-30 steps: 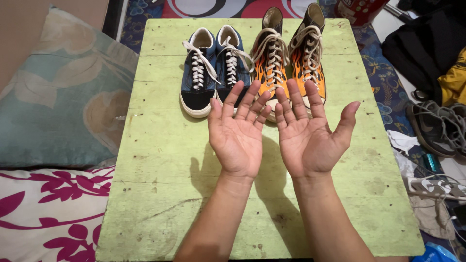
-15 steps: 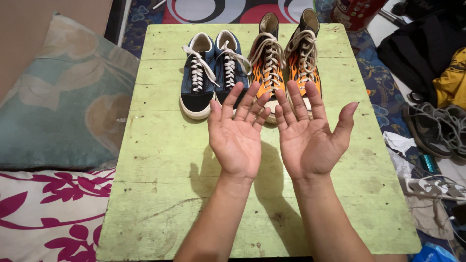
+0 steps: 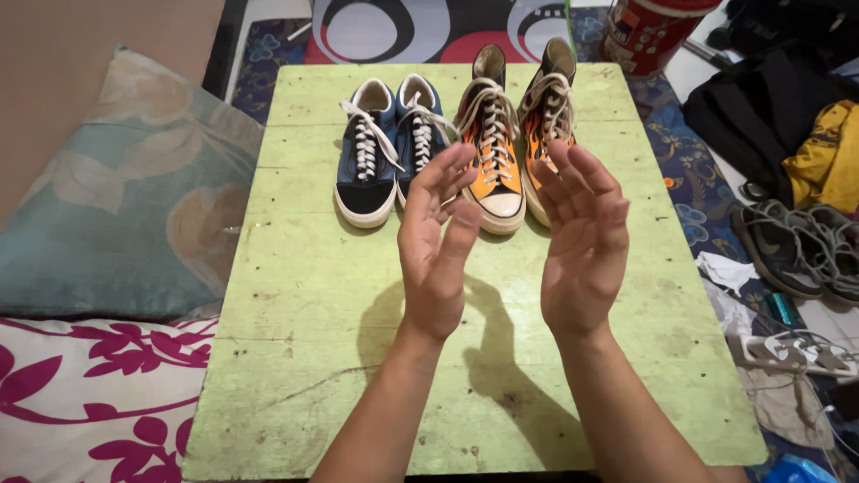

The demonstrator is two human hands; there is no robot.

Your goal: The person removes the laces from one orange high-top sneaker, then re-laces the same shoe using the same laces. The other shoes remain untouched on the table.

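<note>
Table (image 3: 295,295): pale green, scuffed with dark specks. At 11 o'clock, low shoes (image 3: 386,152): navy blue, black toes, white laces and soles. At 12 o'clock, high-top shoes (image 3: 501,152): orange flame pattern on black, cream laces and toecaps. At 9 o'clock, cushion (image 3: 116,206): teal with tan leaf shapes. At 8 o'clock, pillow (image 3: 89,394): white with magenta leaf print.
</note>
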